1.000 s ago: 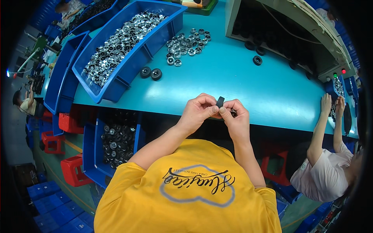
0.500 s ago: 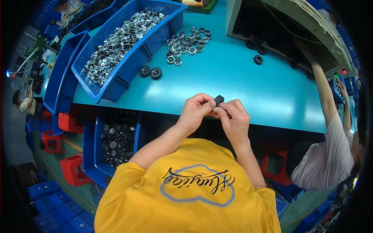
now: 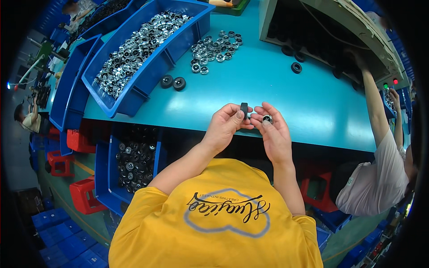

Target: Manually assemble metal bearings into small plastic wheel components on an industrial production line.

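Quick note from my end: half a second ago both hands had their fingertips together at the black tyre [image 3: 244,110]; now the left hand [image 3: 225,123] alone pinches it between thumb and fingers, standing edge-on at frame centre over the near side of the table [image 3: 210,100]. The right hand [image 3: 276,139] has eased off to the right, its upper fingers spread, thumb and fingers pinching a small silver hub [image 3: 267,119], mostly covered. Can't tell if the fingertips of the two hands touch. My read: each hand has its own piece, so these two aren't joined; whether the tyre has anything inside, I can't tell edge-on. Around them: a blue bin [image 3: 183,50] full of silver hubs at upper left, loose hubs [image 3: 220,58] beside it, two black wheels [image 3: 179,83] near its wall, more wheels in a lower bin [image 3: 103,172] at lower left. Upper right, a loose tyre [image 3: 296,68] lies before the grey cabinet [image 3: 267,18]. In the way: the blue bin's wall rises between the left hand and its contents, and a co-worker's arm [image 3: 376,102], lower at the right a second ago, now reaches into the cabinet's right side.
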